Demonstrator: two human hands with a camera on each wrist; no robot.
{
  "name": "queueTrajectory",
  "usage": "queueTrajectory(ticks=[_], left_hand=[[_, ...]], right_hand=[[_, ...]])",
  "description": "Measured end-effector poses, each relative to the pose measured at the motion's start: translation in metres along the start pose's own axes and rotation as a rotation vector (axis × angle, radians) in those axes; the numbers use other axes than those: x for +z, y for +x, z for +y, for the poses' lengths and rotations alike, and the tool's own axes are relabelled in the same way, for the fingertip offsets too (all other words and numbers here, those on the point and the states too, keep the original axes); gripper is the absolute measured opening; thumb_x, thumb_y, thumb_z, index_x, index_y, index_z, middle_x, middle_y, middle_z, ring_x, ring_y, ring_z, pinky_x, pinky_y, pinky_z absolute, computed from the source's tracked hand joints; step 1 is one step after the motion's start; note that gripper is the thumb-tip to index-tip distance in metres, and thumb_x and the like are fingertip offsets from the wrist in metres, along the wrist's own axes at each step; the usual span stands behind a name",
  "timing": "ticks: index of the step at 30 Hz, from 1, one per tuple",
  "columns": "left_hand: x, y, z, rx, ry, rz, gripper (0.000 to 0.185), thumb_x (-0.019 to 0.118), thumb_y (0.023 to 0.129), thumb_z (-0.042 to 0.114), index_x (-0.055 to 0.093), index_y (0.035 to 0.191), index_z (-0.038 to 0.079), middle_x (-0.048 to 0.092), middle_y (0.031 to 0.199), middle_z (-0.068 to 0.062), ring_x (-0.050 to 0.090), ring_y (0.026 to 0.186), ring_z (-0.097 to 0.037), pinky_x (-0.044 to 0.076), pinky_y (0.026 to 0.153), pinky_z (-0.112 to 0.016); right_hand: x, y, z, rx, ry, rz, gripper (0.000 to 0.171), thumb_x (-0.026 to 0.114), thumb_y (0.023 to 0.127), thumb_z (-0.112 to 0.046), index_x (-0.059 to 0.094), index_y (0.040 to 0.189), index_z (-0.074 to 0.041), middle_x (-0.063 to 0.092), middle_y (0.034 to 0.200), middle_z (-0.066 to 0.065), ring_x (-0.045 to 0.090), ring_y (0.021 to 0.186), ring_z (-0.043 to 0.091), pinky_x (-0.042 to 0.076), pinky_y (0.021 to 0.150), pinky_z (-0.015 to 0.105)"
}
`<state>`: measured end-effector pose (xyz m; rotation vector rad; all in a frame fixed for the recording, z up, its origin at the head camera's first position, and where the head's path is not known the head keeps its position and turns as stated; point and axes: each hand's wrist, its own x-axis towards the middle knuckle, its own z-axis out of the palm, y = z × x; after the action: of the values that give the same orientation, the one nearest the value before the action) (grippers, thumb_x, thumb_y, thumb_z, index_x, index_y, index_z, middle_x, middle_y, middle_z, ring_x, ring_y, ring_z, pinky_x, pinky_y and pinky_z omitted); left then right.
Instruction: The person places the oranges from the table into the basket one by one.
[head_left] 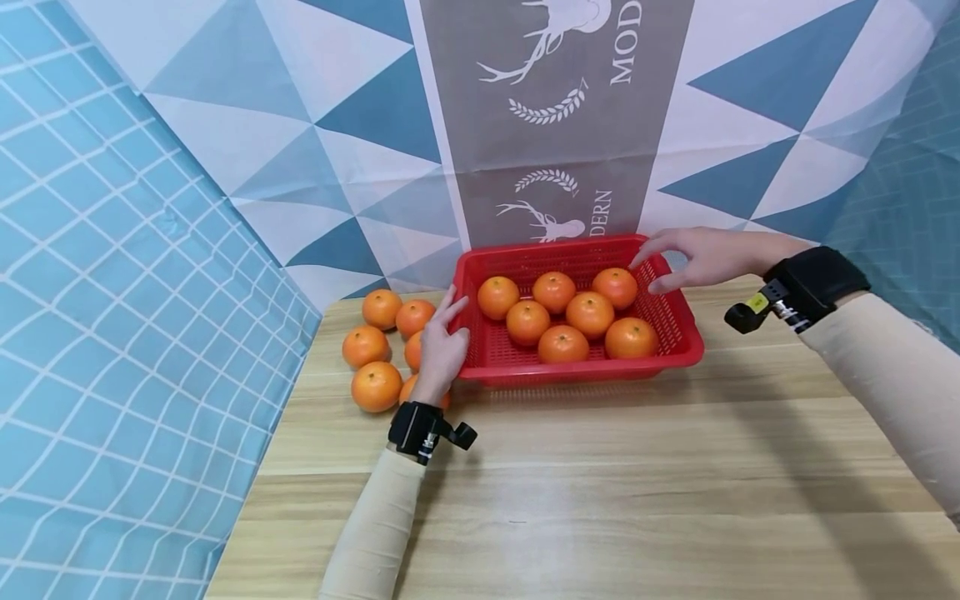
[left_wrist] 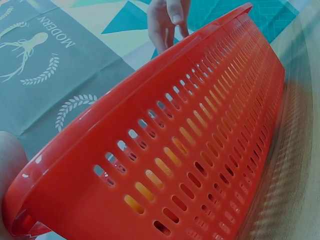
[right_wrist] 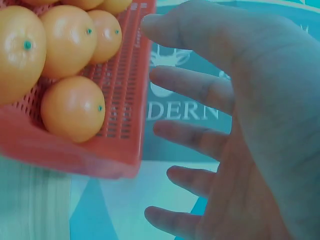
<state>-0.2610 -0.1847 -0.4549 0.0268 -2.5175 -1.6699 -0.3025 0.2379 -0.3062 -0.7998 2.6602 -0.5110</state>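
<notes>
A red perforated plastic basket holds several oranges. My left hand lies along the basket's left end, index finger extended, fingers right at the rim. In the left wrist view only a sliver of that hand shows beside the rim's corner; the basket's slotted long side fills the rest. At the right end, my right hand is spread, with fingertips close to the rim. The right wrist view shows its thumb and fingers apart with nothing between them, beside the basket's edge.
Several loose oranges lie on the wooden table left of the basket, some partly behind the left hand. Patterned cloth hangs close behind the basket. A blue gridded cloth borders the table's left side.
</notes>
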Motion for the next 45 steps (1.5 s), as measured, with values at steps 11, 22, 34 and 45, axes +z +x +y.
queueTrajectory(ticks=[11,22,34,45], left_hand=[[0.002,-0.003,0.004,-0.002,-0.005,0.008,0.064,0.055,0.102,0.004,0.06,0.165,0.017,0.034,0.186,0.013,0.029,0.176,-0.027,0.053,0.129,-0.051],[0.0,-0.002,0.005,-0.026,-0.02,0.003,0.064,0.055,0.102,0.005,0.06,0.165,0.018,0.034,0.186,0.016,0.029,0.176,-0.026,0.043,0.136,-0.056],[-0.001,-0.006,0.009,-0.019,-0.019,0.005,0.065,0.054,0.102,0.003,0.06,0.165,0.017,0.034,0.186,0.015,0.028,0.177,-0.026,0.038,0.139,-0.055],[0.001,0.0,0.0,0.009,-0.007,0.008,0.064,0.054,0.102,0.003,0.06,0.164,0.018,0.034,0.186,0.014,0.028,0.177,-0.026,0.049,0.132,-0.049]], right_hand=[[-0.004,-0.013,0.026,-0.003,0.04,0.039,0.06,0.083,0.096,-0.028,0.07,0.149,-0.006,0.047,0.172,0.029,0.046,0.154,0.052,0.059,0.112,0.072],[0.014,-0.017,0.045,-0.025,0.152,0.093,0.051,0.078,0.1,-0.021,0.071,0.149,-0.005,0.049,0.172,0.029,0.047,0.153,0.051,0.063,0.108,0.064],[0.037,-0.029,0.051,-0.029,0.397,0.257,0.051,0.071,0.107,-0.018,0.066,0.158,-0.011,0.041,0.183,0.013,0.048,0.146,-0.004,0.061,0.094,0.016],[0.069,-0.026,0.06,-0.033,0.614,0.388,0.053,0.063,0.113,-0.018,0.056,0.165,-0.01,0.042,0.182,0.014,0.068,0.127,-0.011,0.065,0.092,0.018]])
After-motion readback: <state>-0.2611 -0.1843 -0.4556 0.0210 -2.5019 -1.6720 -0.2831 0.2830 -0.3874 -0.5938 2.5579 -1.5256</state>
